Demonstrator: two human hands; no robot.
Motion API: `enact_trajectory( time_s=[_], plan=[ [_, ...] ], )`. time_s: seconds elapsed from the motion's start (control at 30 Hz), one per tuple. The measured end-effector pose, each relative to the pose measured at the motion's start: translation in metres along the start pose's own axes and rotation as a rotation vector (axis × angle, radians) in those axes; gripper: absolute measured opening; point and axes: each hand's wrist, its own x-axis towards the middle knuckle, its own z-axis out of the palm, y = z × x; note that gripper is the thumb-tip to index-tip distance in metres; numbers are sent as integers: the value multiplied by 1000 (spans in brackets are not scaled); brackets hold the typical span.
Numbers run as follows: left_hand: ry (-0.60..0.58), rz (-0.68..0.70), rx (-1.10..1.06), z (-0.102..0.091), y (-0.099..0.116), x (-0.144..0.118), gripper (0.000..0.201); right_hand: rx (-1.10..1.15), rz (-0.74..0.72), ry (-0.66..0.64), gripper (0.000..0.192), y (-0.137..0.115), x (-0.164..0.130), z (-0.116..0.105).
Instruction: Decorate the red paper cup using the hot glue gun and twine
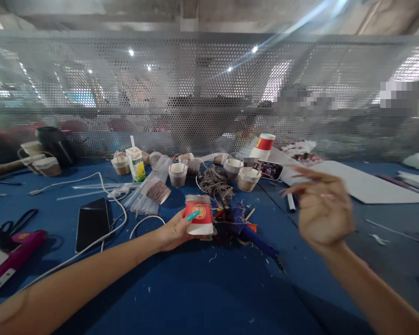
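My left hand [174,231] grips a red paper cup [199,215] with string wound around its upper part, held upright just above the blue table [202,288]. My right hand [321,204] is raised and blurred to the right of the cup, fingers spread and pointing left, holding nothing that I can make out. A tangle of brown twine [214,183] lies just behind the cup. A blue glue gun [246,228] lies on the table right of the cup.
Several twine-wrapped cups [178,173] stand in a row at the back, with a drink carton [137,163] and a red-and-white cup [262,146]. A black phone [92,223], white cable [101,239], pink glue gun [12,258], scissors [12,228] lie left. White sheets [370,184] lie right. Perforated metal screen [209,93] behind.
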Motion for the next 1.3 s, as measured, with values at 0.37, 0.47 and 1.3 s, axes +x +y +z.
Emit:
enact_trajectory(
  time_s=[0.37,0.47,1.3],
  plan=[
    [58,21,148,4,-2,-4,81,451,247,-800,40,-25,-60,58],
    [100,79,136,7,-1,-5,78,386,251,-743,38,-21,-57,60],
    [220,268,383,7,-6,-3,64,156,-3,-649,38,-35,-57,85]
  ],
)
